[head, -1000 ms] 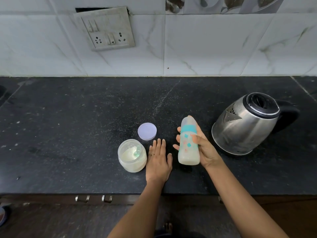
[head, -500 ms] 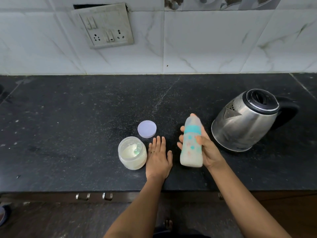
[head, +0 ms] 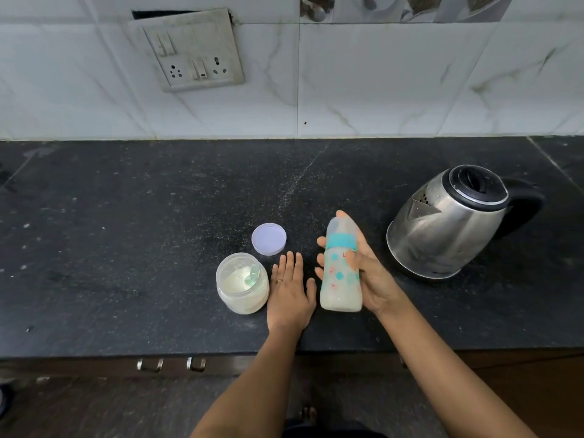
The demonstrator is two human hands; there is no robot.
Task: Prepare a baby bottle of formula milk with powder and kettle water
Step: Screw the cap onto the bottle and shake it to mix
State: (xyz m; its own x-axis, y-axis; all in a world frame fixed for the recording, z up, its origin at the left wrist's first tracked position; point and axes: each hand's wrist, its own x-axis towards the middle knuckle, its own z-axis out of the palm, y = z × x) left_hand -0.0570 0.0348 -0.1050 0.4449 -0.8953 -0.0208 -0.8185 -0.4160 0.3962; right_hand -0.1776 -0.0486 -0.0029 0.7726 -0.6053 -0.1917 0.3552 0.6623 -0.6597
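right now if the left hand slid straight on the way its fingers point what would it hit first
Probably the lid, lying just beyond the left hand's fingers, though it might only clip its right edge.

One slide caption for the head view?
Right hand grips teal-collared plastic baby bottle; left hand lies flat beside open clear powder jar.

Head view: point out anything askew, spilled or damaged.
The switch plate sits crooked on the wall, a dark gap showing above its top edge. Pale specks streak the counter behind the lid, possibly spilled powder.
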